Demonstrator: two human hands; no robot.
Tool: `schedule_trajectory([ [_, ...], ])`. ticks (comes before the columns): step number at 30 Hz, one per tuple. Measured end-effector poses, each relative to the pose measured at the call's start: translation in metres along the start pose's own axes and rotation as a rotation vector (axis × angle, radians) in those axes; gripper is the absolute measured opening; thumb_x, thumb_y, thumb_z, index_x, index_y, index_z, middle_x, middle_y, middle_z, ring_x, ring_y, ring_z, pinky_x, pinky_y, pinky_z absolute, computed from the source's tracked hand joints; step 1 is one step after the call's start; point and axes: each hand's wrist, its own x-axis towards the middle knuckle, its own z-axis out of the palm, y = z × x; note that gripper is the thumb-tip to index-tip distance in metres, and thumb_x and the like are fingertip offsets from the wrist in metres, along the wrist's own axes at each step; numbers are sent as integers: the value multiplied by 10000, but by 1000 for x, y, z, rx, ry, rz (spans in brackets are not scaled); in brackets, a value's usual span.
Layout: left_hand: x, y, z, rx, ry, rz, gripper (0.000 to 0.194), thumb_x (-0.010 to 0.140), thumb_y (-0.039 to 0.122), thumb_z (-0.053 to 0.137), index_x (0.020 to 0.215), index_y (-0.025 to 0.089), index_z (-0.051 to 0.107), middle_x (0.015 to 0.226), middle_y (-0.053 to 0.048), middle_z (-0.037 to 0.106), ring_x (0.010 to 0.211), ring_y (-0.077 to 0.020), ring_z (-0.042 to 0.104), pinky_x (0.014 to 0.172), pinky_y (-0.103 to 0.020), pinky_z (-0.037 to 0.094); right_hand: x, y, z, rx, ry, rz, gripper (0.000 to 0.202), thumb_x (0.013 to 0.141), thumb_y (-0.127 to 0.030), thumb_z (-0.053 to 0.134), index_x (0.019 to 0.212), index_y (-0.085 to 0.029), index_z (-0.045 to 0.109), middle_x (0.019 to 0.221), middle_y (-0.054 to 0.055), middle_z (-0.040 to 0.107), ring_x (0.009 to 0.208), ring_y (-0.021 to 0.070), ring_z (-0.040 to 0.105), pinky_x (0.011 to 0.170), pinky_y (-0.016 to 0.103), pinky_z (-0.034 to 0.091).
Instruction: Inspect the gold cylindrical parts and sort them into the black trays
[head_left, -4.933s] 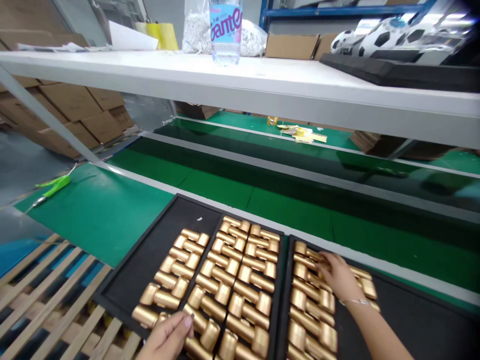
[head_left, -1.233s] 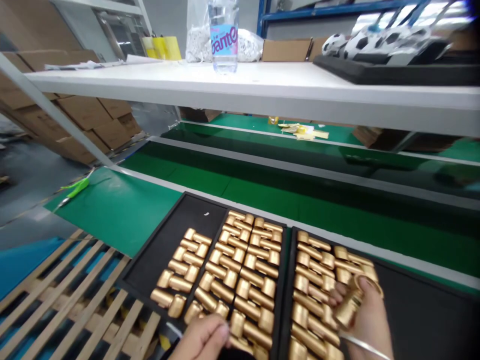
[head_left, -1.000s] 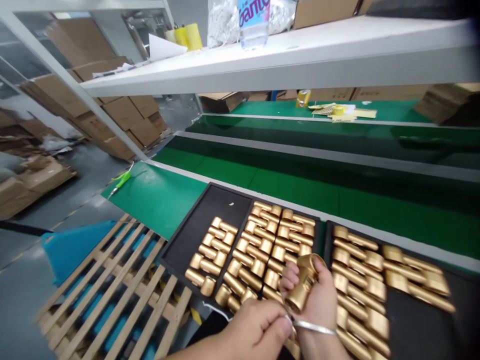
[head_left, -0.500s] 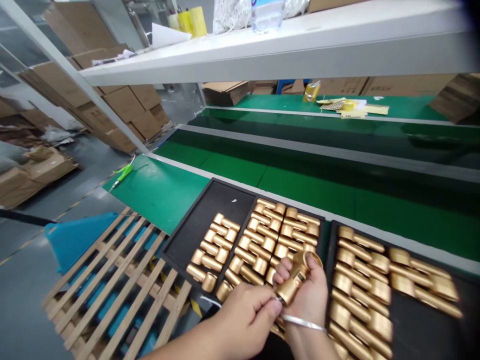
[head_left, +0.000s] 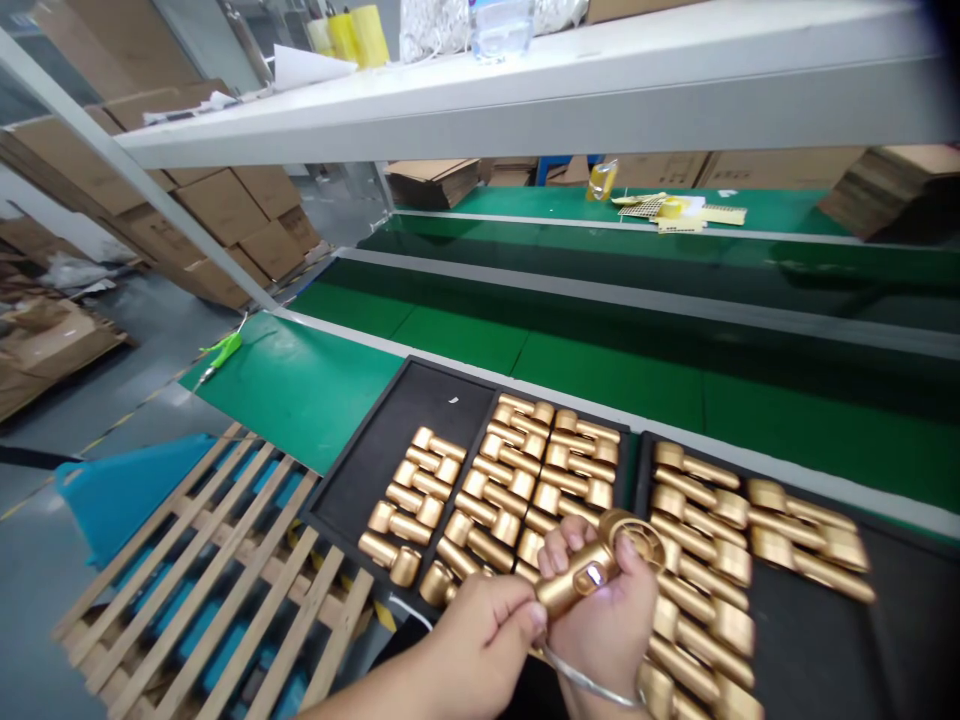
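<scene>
In the frame's lower centre, the right hand (head_left: 611,625) is gripping a gold handheld fan (head_left: 566,590) while the left hand (head_left: 487,635) is pinching at its base, apparently checking power, the next move probably calling for reading its lit display (head_left: 595,574)

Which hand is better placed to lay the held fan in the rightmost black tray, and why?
Probably the right hand: it wraps around the gold handheld fan and lies nearer the rightmost black tray. The left hand is only at the fan's lower end, farther from that tray.
</scene>
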Motion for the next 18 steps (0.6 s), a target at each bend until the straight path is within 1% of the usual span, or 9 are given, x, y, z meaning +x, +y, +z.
schedule_trajectory([
  [5,1,-3,1,-17,-55,-39,270,900,323,410,689,168,473,661,19,438,643,-121,398,598,-228,312,1,-3,-8,-8,19,3,308,751,-480,539,645,-214,423,592,-37,400,478,108,378,405,222,372],
  [9,5,-5,8,-129,-57,-57,338,889,426,409,687,161,465,676,3,442,667,-140,401,642,-256,336,4,-1,-9,-108,108,-12,323,768,-493,552,671,-216,416,574,-46,415,468,108,394,394,218,360],
  [11,9,-5,15,-173,-37,-56,371,881,461,403,677,159,470,664,-1,444,661,-146,403,650,-268,342,6,-1,-5,-180,157,-66,290,775,-468,554,703,-222,417,584,-54,427,467,110,401,392,218,365],
  [13,13,-5,22,-166,-21,-60,368,882,454,399,673,161,478,647,4,440,641,-142,398,631,-265,334,12,-6,-4,-213,174,-131,238,774,-421,552,731,-230,415,605,-59,441,466,109,402,390,215,372],
  [14,14,-6,25,-143,-20,-58,361,887,443,399,670,165,476,636,10,434,626,-137,392,612,-259,325,19,-14,-8,-208,180,-153,220,769,-399,552,736,-233,411,610,-61,444,462,106,399,388,211,371],
  [15,14,-7,27,-107,-21,-51,358,893,436,399,663,170,466,621,18,422,611,-131,385,591,-252,313,29,-25,-17,-199,210,-167,215,759,-381,551,723,-232,399,595,-62,433,452,104,392,377,206,360],
  [16,14,-9,27,-64,-26,-39,362,903,432,394,658,174,458,611,22,414,602,-128,386,578,-247,303,43,-41,-31,-187,265,-191,212,748,-366,544,706,-232,384,573,-62,415,441,106,390,365,203,349],
  [17,12,-11,26,-21,-36,-25,378,913,440,385,653,175,453,602,25,408,595,-125,391,570,-243,297,59,-60,-50,-171,313,-208,224,732,-356,542,687,-233,361,549,-66,389,424,105,380,354,198,337],
  [18,9,-15,24,19,-44,-12,405,923,460,371,650,174,458,597,25,409,595,-125,404,572,-242,299,78,-83,-74,-171,421,-263,237,706,-338,528,656,-237,320,509,-70,341,404,115,378,333,198,318],
])
